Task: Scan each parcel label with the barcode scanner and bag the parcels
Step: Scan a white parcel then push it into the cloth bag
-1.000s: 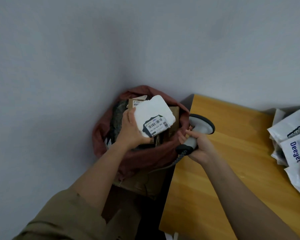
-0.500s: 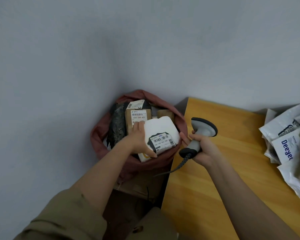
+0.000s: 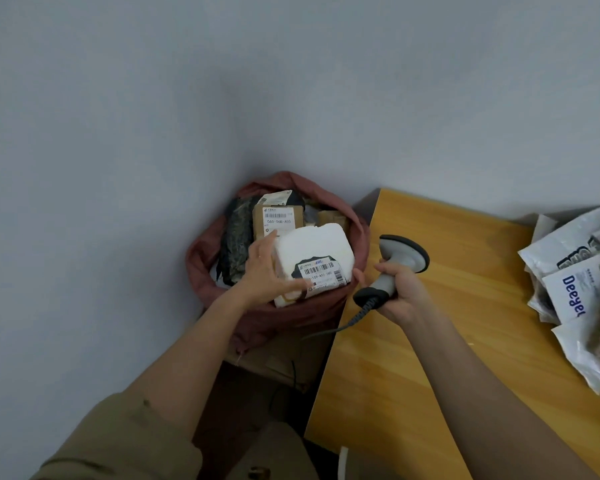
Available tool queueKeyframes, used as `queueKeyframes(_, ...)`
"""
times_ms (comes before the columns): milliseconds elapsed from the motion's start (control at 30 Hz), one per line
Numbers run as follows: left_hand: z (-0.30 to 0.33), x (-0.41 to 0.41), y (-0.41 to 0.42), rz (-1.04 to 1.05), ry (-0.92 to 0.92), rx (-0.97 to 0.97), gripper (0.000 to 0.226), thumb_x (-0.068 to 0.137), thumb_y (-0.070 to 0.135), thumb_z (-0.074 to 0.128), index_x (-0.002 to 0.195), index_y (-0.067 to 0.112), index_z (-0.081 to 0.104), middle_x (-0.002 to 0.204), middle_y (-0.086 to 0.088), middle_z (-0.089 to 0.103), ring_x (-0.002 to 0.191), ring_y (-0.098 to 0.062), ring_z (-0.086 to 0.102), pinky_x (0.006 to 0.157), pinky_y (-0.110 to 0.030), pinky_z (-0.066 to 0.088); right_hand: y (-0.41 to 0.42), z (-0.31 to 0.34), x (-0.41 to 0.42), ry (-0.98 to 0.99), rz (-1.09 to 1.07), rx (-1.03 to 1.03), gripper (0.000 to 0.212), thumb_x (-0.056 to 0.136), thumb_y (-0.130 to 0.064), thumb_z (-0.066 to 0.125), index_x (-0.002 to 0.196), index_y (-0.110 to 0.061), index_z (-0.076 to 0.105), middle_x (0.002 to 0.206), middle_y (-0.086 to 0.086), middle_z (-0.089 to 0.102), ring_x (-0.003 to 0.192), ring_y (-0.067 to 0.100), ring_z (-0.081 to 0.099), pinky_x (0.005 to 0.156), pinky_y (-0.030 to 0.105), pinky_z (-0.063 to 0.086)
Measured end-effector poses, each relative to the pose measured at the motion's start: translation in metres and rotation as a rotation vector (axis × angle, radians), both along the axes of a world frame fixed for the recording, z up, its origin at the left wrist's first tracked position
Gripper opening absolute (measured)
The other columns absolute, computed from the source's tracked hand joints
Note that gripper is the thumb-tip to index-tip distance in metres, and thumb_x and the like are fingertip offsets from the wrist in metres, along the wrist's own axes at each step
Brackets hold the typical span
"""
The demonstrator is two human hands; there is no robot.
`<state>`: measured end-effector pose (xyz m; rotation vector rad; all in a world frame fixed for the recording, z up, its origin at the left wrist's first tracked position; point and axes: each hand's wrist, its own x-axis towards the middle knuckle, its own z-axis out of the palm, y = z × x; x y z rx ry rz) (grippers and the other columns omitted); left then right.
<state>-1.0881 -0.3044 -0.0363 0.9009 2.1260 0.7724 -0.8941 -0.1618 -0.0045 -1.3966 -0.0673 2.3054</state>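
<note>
Both hands are working: left hand is flat, pressing the white parcel into the bag, right hand is gripping the scanner; letting go likely comes next.

- One head-worn view looks steeply down from above at the floor corner, close over the red bag.
- The wooden table fills its right side.

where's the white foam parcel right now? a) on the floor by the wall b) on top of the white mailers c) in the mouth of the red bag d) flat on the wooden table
c: the white foam parcel sits in the open top of the red bag, with the left hand on it.
</note>
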Motion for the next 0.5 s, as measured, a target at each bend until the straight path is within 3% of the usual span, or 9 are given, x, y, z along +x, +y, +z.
queueKeyframes(67,-0.001,0.004,-0.009,0.218,-0.013,0.057,0.100,0.077,0.056,0.071,0.152,0.024,0.014,0.153,-0.002,0.010,0.143,-0.019,0.015,0.115,-0.035,0.018,0.000,-0.002,-0.001,-0.003,0.062,-0.019,0.013,0.093,0.004,0.054,0.103,-0.004,0.057,0.110,0.030,0.056,0.096,0.040,0.065,0.068,0.043,0.060)
queueKeyframes(167,-0.003,-0.002,-0.024,0.523,0.022,0.031,0.072,0.092,0.049,0.058,0.147,0.015,0.026,0.148,-0.011,0.020,0.136,-0.027,0.030,0.110,-0.030,0.025,0.000,-0.011,-0.002,0.015,0.102,-0.044,0.016,0.093,0.003,0.053,0.108,-0.002,0.054,0.109,0.029,0.059,0.083,0.032,0.070,0.060,0.027,0.060)
queueKeyframes(233,-0.009,-0.012,-0.036,0.691,-0.006,-0.033,0.067,0.095,0.044,0.056,0.145,0.010,0.028,0.148,-0.015,0.025,0.132,-0.031,0.037,0.108,-0.031,0.031,-0.001,-0.017,-0.006,-0.007,0.133,-0.056,0.013,0.093,0.001,0.054,0.106,-0.001,0.056,0.102,0.022,0.061,0.075,0.024,0.068,0.056,0.021,0.056)
queueKeyframes(367,-0.034,-0.038,-0.065,0.882,-0.194,-0.141,0.077,0.093,0.043,0.060,0.147,-0.001,0.027,0.148,-0.018,0.037,0.132,-0.034,0.042,0.109,-0.045,0.039,-0.004,-0.027,-0.009,-0.063,0.173,-0.102,0.006,0.094,-0.005,0.057,0.100,-0.004,0.059,0.086,0.012,0.059,0.066,0.014,0.055,0.055,0.021,0.049)
queueKeyframes(500,-0.055,-0.062,-0.073,0.966,-0.429,-0.140,0.051,0.094,0.028,0.056,0.138,0.005,0.047,0.136,-0.016,0.054,0.121,-0.034,0.053,0.105,-0.048,0.045,-0.002,-0.031,-0.017,-0.133,0.171,-0.092,0.009,0.096,-0.005,0.053,0.096,-0.004,0.062,0.084,0.009,0.059,0.063,0.012,0.051,0.053,0.017,0.049)
